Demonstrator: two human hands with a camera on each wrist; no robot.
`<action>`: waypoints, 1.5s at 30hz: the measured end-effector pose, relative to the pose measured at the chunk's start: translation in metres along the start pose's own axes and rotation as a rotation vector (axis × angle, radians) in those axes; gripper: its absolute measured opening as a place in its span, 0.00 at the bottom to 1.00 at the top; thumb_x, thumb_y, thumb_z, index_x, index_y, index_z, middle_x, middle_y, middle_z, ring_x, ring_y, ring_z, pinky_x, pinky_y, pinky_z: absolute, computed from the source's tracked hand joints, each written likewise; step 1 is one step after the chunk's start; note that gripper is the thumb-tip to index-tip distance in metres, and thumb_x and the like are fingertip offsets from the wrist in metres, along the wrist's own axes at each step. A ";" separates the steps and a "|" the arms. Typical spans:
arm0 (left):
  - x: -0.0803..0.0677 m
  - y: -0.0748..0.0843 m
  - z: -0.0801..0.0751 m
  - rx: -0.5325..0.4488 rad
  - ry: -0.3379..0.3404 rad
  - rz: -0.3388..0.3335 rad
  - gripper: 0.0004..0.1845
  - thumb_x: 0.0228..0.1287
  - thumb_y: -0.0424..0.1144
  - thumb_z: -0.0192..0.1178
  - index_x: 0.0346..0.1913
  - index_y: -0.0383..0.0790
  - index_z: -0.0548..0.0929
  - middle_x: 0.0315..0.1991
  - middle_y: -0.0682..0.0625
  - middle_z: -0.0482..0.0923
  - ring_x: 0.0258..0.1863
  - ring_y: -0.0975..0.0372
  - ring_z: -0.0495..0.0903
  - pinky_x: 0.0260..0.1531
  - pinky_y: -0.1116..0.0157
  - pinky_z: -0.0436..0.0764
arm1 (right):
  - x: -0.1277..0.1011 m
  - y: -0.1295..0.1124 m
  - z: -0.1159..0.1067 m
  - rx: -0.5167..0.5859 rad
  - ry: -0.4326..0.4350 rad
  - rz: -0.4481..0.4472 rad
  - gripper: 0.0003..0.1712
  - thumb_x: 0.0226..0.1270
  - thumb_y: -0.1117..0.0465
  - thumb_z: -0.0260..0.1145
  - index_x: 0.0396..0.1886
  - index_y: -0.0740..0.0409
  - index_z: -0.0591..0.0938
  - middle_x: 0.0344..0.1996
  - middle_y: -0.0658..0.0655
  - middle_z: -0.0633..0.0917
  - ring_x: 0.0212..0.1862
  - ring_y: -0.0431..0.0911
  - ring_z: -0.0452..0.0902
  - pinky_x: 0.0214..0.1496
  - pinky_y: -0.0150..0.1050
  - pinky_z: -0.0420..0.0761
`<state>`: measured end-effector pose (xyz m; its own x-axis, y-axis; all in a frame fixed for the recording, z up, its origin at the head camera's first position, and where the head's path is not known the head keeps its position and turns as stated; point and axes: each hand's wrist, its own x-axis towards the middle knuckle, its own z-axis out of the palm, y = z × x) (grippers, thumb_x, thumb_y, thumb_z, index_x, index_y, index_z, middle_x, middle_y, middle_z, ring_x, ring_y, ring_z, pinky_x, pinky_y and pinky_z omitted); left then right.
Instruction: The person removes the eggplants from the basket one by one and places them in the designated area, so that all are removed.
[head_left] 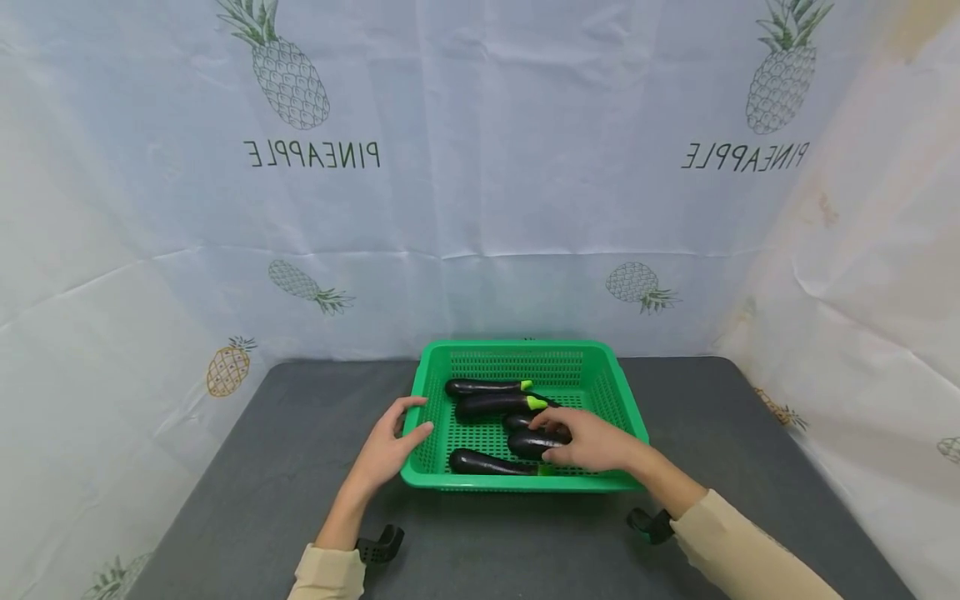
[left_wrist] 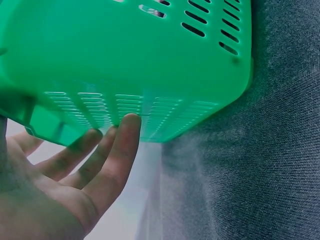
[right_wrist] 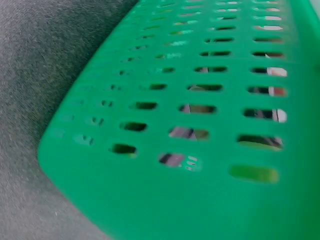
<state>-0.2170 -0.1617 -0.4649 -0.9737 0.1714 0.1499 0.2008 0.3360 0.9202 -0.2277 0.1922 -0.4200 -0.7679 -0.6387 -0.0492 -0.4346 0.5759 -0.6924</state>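
The left hand point(head_left: 384, 450) rests with fingers loosely extended at the left rim of the green basket point(head_left: 442, 481). Inside the basket, the right hand point(head_left: 594, 439) curls round an eggplant point(head_left: 527, 445): seemingly the grasping step, next calling for a secure pinch.

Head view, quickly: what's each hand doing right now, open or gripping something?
Left hand: open, at the left side of the green plastic basket.
Right hand: closed, holding an eggplant.
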 end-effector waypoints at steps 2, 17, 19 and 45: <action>0.000 0.000 0.000 -0.004 0.001 -0.009 0.28 0.74 0.45 0.63 0.71 0.40 0.71 0.63 0.39 0.76 0.58 0.49 0.80 0.46 0.57 0.81 | -0.003 -0.002 -0.003 -0.005 0.012 -0.005 0.24 0.72 0.55 0.67 0.64 0.57 0.78 0.55 0.56 0.81 0.55 0.53 0.77 0.52 0.51 0.78; -0.001 0.001 -0.002 -0.022 -0.006 -0.038 0.29 0.74 0.46 0.62 0.72 0.43 0.70 0.64 0.39 0.75 0.59 0.48 0.79 0.47 0.55 0.82 | -0.022 -0.021 -0.028 -0.058 0.126 -0.028 0.22 0.72 0.51 0.70 0.60 0.53 0.80 0.50 0.49 0.81 0.49 0.48 0.77 0.44 0.41 0.79; -0.001 0.001 -0.002 -0.023 -0.008 -0.040 0.28 0.74 0.46 0.62 0.72 0.42 0.70 0.64 0.39 0.75 0.59 0.48 0.79 0.47 0.55 0.82 | -0.026 -0.021 -0.031 -0.061 0.134 -0.020 0.22 0.72 0.50 0.69 0.61 0.52 0.80 0.51 0.49 0.81 0.50 0.48 0.76 0.44 0.41 0.79; 0.001 -0.001 -0.001 -0.053 -0.029 -0.030 0.27 0.75 0.42 0.61 0.73 0.43 0.69 0.70 0.37 0.69 0.65 0.46 0.75 0.53 0.49 0.79 | -0.070 -0.003 -0.072 -0.061 0.308 0.019 0.22 0.71 0.52 0.70 0.62 0.49 0.80 0.48 0.49 0.84 0.45 0.44 0.80 0.41 0.38 0.81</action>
<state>-0.2184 -0.1632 -0.4656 -0.9755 0.1891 0.1121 0.1649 0.2920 0.9421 -0.2068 0.2716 -0.3622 -0.8785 -0.4484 0.1649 -0.4392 0.6219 -0.6484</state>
